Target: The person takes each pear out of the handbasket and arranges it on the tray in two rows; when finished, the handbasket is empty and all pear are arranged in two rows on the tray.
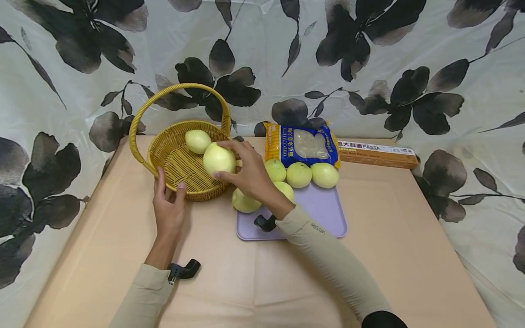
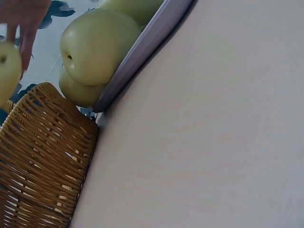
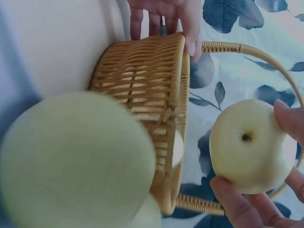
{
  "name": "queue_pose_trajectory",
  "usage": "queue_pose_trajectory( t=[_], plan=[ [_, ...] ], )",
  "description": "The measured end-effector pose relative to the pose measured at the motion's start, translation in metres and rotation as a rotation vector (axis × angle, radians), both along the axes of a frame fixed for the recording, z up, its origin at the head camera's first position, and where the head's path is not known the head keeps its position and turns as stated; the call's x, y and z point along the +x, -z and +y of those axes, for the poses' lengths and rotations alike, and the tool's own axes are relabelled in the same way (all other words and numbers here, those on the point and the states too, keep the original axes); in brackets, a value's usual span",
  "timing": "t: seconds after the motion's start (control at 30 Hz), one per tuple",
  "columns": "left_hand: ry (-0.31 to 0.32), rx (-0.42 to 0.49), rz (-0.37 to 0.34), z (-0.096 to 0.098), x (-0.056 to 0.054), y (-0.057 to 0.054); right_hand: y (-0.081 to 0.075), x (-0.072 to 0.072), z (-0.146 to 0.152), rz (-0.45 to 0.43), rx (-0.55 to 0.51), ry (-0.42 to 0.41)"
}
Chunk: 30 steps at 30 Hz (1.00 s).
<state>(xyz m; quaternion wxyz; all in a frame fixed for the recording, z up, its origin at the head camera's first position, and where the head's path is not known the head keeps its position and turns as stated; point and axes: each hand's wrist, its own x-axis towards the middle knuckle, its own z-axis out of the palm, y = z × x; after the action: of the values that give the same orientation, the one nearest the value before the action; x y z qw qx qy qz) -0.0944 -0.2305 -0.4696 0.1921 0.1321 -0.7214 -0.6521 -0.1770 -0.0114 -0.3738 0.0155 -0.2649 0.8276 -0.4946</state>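
My right hand (image 1: 256, 177) holds a pale yellow-green apple (image 1: 219, 159) between thumb and fingers, over the right side of a yellow wicker basket (image 1: 205, 196). One apple (image 1: 198, 141) lies inside the basket, toward its back. At the front left rim, my left hand (image 1: 170, 212) grips the basket; in the right wrist view its thumb lies over the rim with the fingers against the outer wall. Several more apples (image 1: 298, 175) sit on a lilac tray (image 1: 321, 212) to the basket's right. My right forearm covers part of the tray.
Behind the tray lies a blue and yellow bag of pasta (image 1: 303, 145). A long brown box (image 1: 375, 157) lies to its right at the table's back edge. The basket's tall arched handle (image 1: 186, 85) rises above its rim. A flower-printed cloth (image 1: 279, 54) hangs behind the table.
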Motion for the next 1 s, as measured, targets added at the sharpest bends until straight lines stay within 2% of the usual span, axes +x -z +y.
queue_pose_trajectory(
  t=[0.2, 0.53, 0.8, 1.0],
  plan=[
    [0.0, 0.003, 0.004, -0.002, -0.001, 0.004, 0.004, 0.015, 0.043, -0.045, -0.091, 0.028],
    [0.004, 0.011, -0.006, -0.001, 0.0, 0.002, 0.01, 0.03, 0.124, -0.007, -0.114, 0.178],
    [0.018, 0.018, -0.001, 0.0, -0.001, 0.0, 0.029, 0.041, 0.184, -0.01, -0.054, 0.292],
    [0.004, 0.027, -0.003, -0.002, -0.001, 0.002, 0.043, 0.046, 0.204, -0.032, 0.037, 0.3]
  ],
)
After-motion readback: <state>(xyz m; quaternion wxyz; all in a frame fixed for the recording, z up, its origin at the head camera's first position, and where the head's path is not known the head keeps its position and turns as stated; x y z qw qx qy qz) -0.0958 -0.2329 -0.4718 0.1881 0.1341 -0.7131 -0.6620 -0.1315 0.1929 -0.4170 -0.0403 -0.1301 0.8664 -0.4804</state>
